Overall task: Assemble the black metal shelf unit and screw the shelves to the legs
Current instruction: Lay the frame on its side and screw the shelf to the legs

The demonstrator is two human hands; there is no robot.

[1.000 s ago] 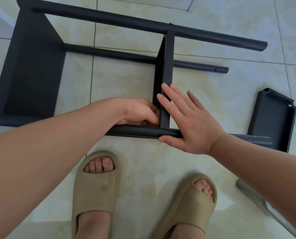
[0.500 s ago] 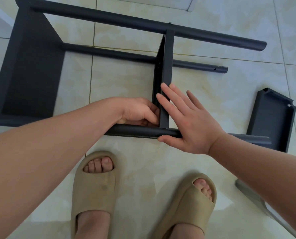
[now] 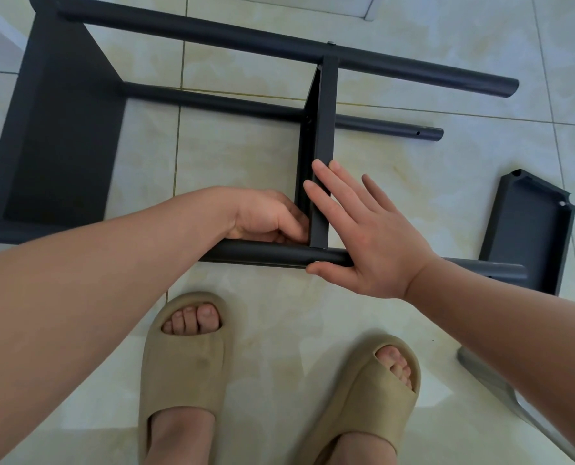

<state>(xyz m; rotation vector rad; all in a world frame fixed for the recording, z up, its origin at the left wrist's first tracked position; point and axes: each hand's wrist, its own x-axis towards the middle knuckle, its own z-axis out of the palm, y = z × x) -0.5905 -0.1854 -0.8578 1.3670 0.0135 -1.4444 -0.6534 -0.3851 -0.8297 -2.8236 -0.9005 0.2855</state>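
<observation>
Two hands flank shelf point(image 3: 323, 135) edge: right hand point(image 3: 373, 236) flat, left hand point(image 3: 266, 216) curled, grip unclear.

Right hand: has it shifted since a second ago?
No. The right hand stays flat against the middle shelf, thumb at the near leg, at the same spot on both.

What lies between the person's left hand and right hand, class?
In the head view, the narrow edge of the middle shelf stands between the left hand and the right hand, whose straight fingers rest against it.
</observation>
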